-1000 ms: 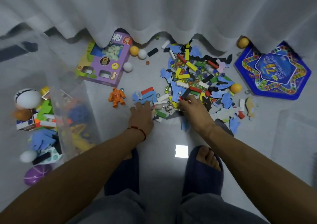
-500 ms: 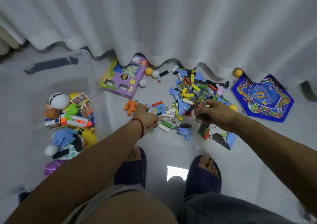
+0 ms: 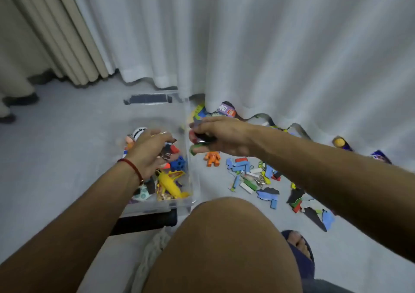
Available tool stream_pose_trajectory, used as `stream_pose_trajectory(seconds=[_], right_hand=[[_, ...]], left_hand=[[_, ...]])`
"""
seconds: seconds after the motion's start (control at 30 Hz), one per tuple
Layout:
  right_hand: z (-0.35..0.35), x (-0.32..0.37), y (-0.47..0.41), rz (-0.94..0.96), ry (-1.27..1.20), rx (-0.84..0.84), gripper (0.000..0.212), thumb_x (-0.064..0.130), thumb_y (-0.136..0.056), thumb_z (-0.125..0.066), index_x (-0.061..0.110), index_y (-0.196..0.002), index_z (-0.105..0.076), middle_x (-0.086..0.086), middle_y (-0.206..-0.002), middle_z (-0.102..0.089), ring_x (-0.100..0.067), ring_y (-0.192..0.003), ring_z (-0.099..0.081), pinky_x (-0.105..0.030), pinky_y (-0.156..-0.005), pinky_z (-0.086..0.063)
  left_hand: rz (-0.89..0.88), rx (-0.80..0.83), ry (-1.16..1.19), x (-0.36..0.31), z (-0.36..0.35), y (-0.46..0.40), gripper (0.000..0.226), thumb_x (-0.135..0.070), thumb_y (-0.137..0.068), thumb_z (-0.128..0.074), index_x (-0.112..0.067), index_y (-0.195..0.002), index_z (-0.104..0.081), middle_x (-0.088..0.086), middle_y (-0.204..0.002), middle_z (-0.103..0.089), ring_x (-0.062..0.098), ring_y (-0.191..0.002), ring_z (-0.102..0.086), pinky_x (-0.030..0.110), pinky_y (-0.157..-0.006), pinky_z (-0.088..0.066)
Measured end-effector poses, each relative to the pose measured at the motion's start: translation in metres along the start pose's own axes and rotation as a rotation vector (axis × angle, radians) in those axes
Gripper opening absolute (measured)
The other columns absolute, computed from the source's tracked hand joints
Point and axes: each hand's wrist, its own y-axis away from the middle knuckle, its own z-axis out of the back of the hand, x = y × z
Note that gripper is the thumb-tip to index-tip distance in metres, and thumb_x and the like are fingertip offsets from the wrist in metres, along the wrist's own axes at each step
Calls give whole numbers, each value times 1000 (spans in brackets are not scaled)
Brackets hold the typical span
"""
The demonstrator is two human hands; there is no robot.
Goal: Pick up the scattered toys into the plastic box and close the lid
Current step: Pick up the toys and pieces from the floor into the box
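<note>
Lettering on the purple toy box beside the curtain.
The purple toy box (image 3: 225,110), half hidden under the hem of the white curtain (image 3: 269,45), bears white lettering on its top corner and a small red and orange badge beside it; both are too blurred and too small to read. No other text, number, brand or sign is legible on the scattered pieces (image 3: 251,176) or on the clear plastic box (image 3: 193,180).
</note>
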Motion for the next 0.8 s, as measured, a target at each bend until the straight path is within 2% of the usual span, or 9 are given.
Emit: stream_pose_trajectory(seconds=[0.07, 0.13, 0.23, 0.33, 0.43, 0.53, 0.6, 0.7, 0.8], right_hand=[[-27, -2, -25, -11, -38, -33, 15, 7, -97, -56, 1, -109, -61, -25, -112, -64, -33, -108, -68, -43, -91, -58], [-35, -5, -38, -34, 42, -101, 25, 10, -98, -56, -2, -120, -59, -29, -119, -57, -39, -113, -65, -41, -85, -60], [-10, -9, -38, -15, 208, -144, 30, 19, -98, -59, 3, -123, -62, -22, -123, -58, -34, -109, -64, -36, -77, -62], [45, -14, -21, -9, 434, -191, 28, 27, -99, -59, 6, -118, -64, -15, -115, -65, -30, -103, -67, -36, -79, -62], [105, -28, 5, -81, 778, -238, 27, 26, -101, -53, 9, -118, -64, -11, -110, -69, -26, -98, -69, -38, -81, -61], [151, -59, 19, -142, 1220, -210, 27, 27, -98, -52, 20, -122, -64, -5, -116, -69, -22, -97, -68, -34, -82, -56], [170, -86, 18, -172, 1414, -143, 33, 29, -98, -53, 22, -130, -57, -5, -125, -64, -23, -106, -62, -33, -87, -49], [185, -122, 1, -195, 1540, -30, 45, 33, -98, -53, 22, -141, -46, -9, -131, -55, -28, -116, -55, -38, -93, -48], [193, -146, -31, -132, 1545, 13, 50, 37, -97, -54, 23, -144, -41, -11, -130, -51, -31, -114, -55, -43, -92, -50]], left_hand=[[19, -71, -74, 0, 20, -8, 49, -24, -73, -66, -15, -120, -53, 14, -99, -60, 30, -79, -61, 46, -65, -58], [-54, -168, -218, 0, 23, -9, 53, -35, -72, -63, -18, -122, -54, 8, -111, -60, 26, -86, -61, 41, -72, -56], [-268, -243, -503, 5, 4, -4, 51, -31, -80, -61, -25, -129, -52, -1, -122, -53, 16, -94, -59, 37, -88, -50], [-562, -167, -613, 12, -38, -1, 39, -19, -80, -62, -27, -117, -58, -3, -119, -55, 12, -104, -54, 31, -94, -45], [-670, 25, -729, 23, -92, -16, 34, -11, -77, -64, -21, -109, -59, -1, -112, -59, 16, -105, -55, 25, -87, -46], [-468, 194, -937, 47, -142, -51, 48, -11, -77, -66, -13, -122, -51, 8, -118, -57, 28, -112, -55, 39, -95, -47], [-284, 207, -1136, 66, -165, -81, 56, -16, -79, -66, -11, -131, -45, 17, -128, -53, 34, -121, -49, 40, -101, -43], [-64, 115, -1355, 91, -187, -120, 63, -27, -88, -62, -9, -141, -34, 20, -144, -36, 35, -132, -36, 39, -109, -34], [31, -38, -1371, 118, -196, -156, 65, -32, -85, -65, -14, -138, -31, 20, -140, -34, 35, -128, -36, 40, -103, -35]])
